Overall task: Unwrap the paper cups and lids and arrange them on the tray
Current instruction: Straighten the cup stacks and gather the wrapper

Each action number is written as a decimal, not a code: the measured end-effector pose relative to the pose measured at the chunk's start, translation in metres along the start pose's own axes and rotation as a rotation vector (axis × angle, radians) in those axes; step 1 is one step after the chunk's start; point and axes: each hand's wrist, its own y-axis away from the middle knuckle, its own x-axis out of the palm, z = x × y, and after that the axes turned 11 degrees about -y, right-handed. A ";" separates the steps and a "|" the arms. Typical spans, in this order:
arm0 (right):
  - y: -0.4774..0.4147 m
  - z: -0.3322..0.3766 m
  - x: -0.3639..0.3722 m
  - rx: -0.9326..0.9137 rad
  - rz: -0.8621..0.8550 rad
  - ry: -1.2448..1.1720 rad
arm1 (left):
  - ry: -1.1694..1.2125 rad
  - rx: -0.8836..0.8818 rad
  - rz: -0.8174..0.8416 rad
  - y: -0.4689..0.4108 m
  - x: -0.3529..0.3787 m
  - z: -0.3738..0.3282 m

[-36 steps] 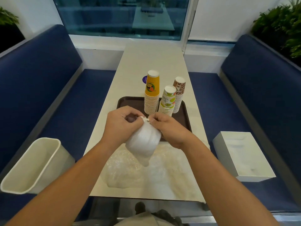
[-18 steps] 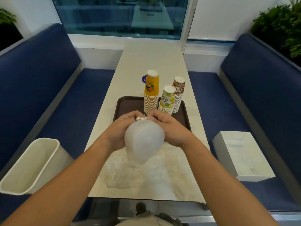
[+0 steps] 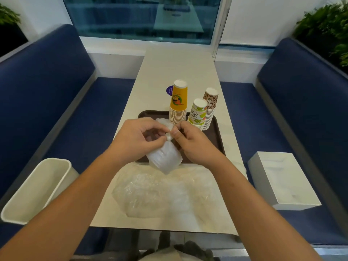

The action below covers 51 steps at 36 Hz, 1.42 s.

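Clear plastic bundle of lids (image 3: 164,159) up over tray (image 3: 216,134), near edge. My left hand (image 3: 138,141) pinching twisted knot (image 3: 169,136), fingers curled tight; my right hand (image 3: 194,146) pinching same knot from other side. Yellow cup stack (image 3: 178,105), green cup stack (image 3: 197,116), leopard-print cup stack (image 3: 210,110) upright on tray's far right. Loose wrap (image 3: 160,193) just short of tray.

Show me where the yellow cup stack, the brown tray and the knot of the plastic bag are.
yellow cup stack (image 3: 178,102): head view, on the printed side of the top cup.
brown tray (image 3: 216,138): head view, on its bare right part.
bag knot (image 3: 169,136): head view, on the white twisted top.
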 end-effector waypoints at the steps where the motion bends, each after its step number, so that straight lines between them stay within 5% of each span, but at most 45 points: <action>1: -0.001 0.001 0.002 -0.008 -0.008 0.027 | -0.009 -0.010 -0.011 0.001 0.000 0.000; 10: 0.005 0.001 0.018 -0.121 -0.079 -0.033 | 0.183 -0.304 0.063 0.005 -0.006 0.002; 18: 0.000 -0.005 0.019 0.059 -0.207 -0.341 | 0.635 -0.562 0.062 -0.004 0.011 0.009; 26: -0.013 -0.011 0.027 -0.052 -0.397 -0.023 | 0.960 -0.586 0.214 -0.013 0.038 0.002; 35: -0.027 -0.010 0.004 0.019 -0.293 -0.036 | 0.298 -0.410 0.023 -0.034 0.045 0.021; 42: -0.028 -0.006 0.006 -0.087 -0.174 0.050 | 0.437 -0.475 -0.166 -0.035 0.062 0.010; 47: -0.035 -0.016 -0.022 0.024 -0.020 -0.191 | 0.388 -0.419 -0.224 -0.033 0.065 0.017; 51: -0.043 -0.023 -0.028 -0.084 0.115 0.146 | 0.290 -0.414 -0.152 -0.043 0.055 0.022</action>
